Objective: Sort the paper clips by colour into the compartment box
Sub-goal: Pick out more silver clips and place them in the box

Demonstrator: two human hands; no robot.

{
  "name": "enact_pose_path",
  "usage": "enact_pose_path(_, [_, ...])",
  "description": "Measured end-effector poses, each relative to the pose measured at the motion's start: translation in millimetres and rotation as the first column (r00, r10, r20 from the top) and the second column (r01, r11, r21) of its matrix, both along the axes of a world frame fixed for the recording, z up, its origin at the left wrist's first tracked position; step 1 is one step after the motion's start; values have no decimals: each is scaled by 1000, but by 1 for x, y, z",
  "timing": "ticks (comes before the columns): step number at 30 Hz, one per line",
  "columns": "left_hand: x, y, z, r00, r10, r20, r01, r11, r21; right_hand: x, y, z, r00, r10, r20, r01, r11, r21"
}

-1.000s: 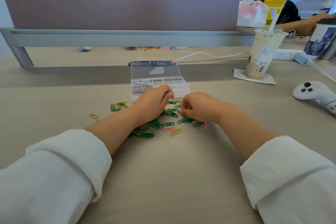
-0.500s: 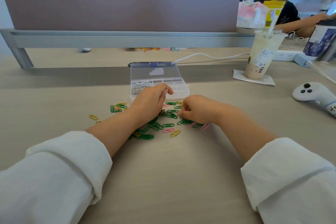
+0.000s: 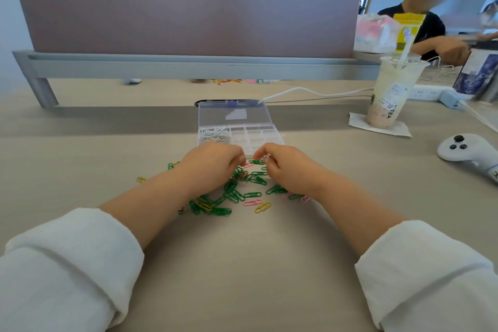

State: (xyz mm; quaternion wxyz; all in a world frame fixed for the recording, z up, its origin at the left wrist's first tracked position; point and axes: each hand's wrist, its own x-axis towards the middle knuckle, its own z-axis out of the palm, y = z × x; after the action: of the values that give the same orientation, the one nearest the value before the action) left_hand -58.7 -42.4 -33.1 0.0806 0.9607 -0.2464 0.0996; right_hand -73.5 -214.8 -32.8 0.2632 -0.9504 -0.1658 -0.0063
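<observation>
Green, pink and yellow paper clips (image 3: 237,191) lie scattered below the compartment box (image 3: 242,135). Left hand (image 3: 213,164) and right hand (image 3: 285,167) curl over them; each grip's contents cannot be determined.

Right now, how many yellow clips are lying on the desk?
4 yellow clips: one far left, one further back, one in the green pile, one nearest the camera. More may be hidden.
</observation>
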Motion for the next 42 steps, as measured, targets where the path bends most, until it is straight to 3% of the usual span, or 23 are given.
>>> enact_pose_path(5, [-8,9,-1,998,52,21,-54,992,118,2,7,2,997,-64,-36,71,967,245])
enact_pose_path(7, [-8,9,0,998,54,21,-56,989,135,4,15,1,997,-58,-50,70,959,273])
enact_pose_path(13, [-5,11,3,999,51,-18,-49,994,93,13,23,-7,995,-74,72,69,995,70])
enact_pose_path(25, [-6,13,3,996,3,-86,-3,1000,1,2,3,-3,999,53,7,-52,999,-2])
enact_pose_path(31, [-4,12,4,995,-4,-95,6,1000,18,1,9,-3,996,26,83,-25,1000,-11])
enact_pose_path(36, [-1,11,5,981,-8,-192,19,998,52,1,11,0,996,56,72,-49,994,-95])
enact_pose_path(42, [0,10,3,981,-10,-193,29,995,94,3,10,2,998,58,7,-56,991,-125])
